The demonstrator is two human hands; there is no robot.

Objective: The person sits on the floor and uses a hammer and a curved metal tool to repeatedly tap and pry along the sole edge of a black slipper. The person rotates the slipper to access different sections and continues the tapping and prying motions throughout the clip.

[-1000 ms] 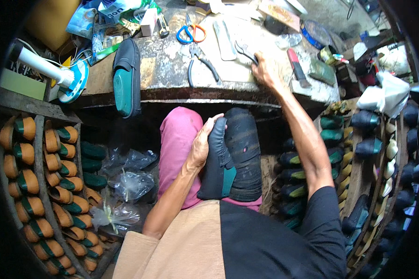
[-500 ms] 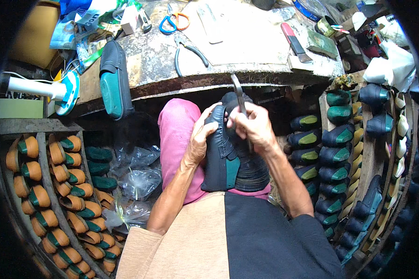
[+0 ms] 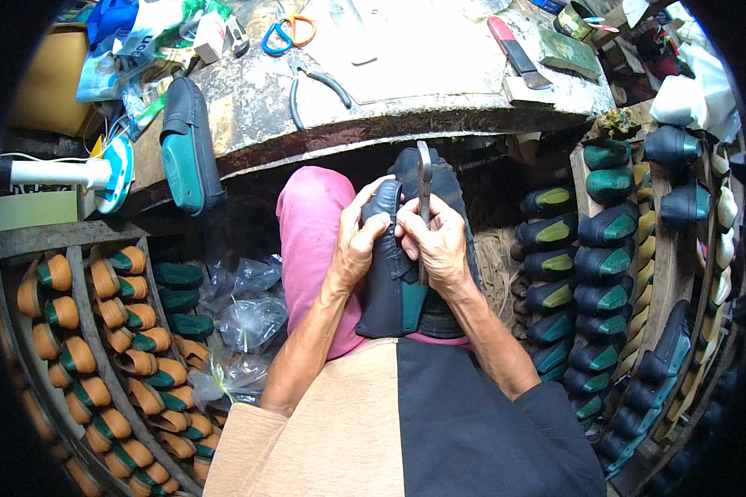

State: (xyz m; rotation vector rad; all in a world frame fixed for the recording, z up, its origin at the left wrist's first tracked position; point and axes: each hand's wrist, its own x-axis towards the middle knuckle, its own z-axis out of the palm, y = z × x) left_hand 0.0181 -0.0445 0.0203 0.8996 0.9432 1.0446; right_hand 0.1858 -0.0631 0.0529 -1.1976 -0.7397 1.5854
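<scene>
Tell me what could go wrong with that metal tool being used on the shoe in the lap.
The thin metal tool in the right hand works right beside the left hand gripping the dark shoe; a slip could nick its fingers. The shoe is only propped on the pink-clad knee, so it might twist.

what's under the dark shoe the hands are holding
The dark shoe rests on a black ribbed block over the pink-clad thigh. Where they meet is hidden by the shoe, left hand and right hand.
</scene>
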